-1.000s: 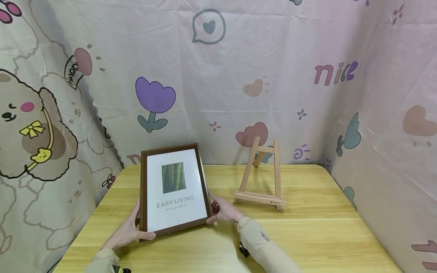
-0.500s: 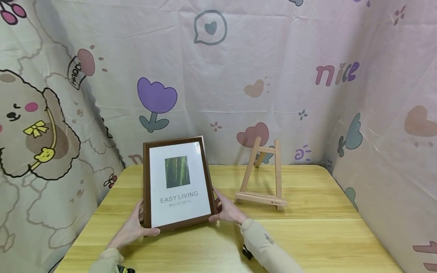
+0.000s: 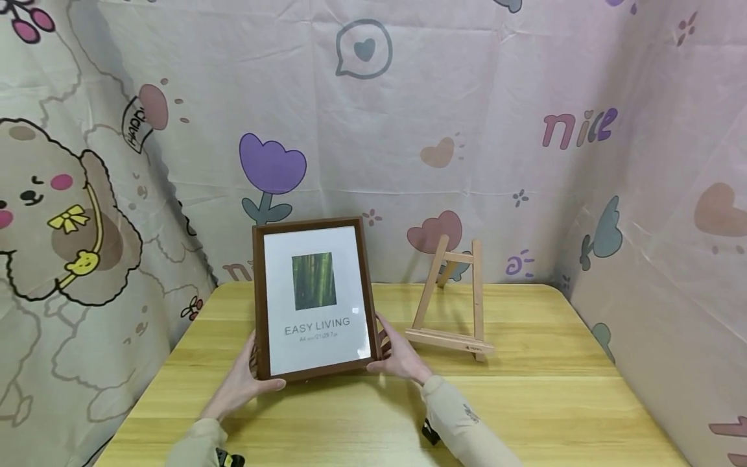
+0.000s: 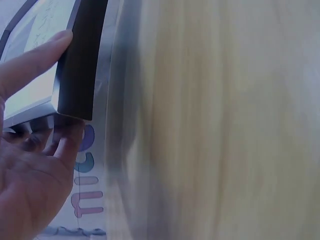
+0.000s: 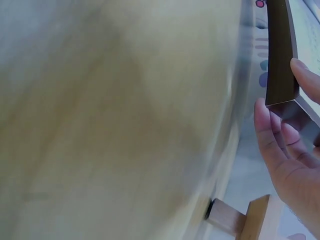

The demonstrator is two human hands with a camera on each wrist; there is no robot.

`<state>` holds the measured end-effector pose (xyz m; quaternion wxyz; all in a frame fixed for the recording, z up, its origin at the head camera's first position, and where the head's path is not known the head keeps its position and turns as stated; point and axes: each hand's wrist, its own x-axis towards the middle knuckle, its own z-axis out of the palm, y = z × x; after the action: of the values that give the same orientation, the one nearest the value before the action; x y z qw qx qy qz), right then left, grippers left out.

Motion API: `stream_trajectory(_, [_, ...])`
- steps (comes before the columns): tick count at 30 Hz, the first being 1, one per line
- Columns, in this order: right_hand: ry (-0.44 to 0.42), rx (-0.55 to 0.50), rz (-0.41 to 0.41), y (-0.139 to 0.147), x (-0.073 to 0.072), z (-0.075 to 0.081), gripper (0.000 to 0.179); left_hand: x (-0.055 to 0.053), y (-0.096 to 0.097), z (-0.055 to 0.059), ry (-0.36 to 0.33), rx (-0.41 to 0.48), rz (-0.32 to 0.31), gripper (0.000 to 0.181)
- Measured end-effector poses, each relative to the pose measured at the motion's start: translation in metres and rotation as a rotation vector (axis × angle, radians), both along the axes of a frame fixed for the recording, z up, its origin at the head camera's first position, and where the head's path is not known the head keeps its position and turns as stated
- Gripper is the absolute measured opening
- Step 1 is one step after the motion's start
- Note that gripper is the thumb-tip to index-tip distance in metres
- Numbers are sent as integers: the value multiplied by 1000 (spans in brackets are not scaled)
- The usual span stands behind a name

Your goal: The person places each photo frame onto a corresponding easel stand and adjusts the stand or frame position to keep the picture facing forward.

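Observation:
A brown picture frame (image 3: 317,298) with a white sheet reading "EASY LIVING" is held up, tilted slightly, between my two hands. My left hand (image 3: 245,376) grips its lower left corner, thumb on the front and the other fingers behind. At the lower right corner my right hand (image 3: 403,353) grips it the same way. Both wrist views show the frame's dark edge (image 4: 82,60) between thumb and fingers, raised off the table. A small wooden easel (image 3: 449,337) stands to the right of my right hand, with a ledge across its front.
The wood-grain table (image 3: 525,402) reaches back to a patterned curtain (image 3: 373,130), which also hangs along both sides. In the right wrist view, part of the easel (image 5: 257,220) shows close below my hand.
Both hands have lifted the picture frame higher and moved it a little to the right, tipping it more upright. The easel stays in place; the head view has shifted slightly.

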<state>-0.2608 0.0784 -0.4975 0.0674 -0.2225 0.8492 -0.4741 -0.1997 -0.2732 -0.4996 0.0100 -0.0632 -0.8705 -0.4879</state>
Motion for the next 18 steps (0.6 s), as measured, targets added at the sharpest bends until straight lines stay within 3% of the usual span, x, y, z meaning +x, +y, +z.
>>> stream_trajectory(8, [68,29,-44,12,2,4,116,-4,15,2,78,53,0,133])
stream_trajectory(18, [53,-56,-54,33,3,10,115,-11,36,6,146,85,-18,126])
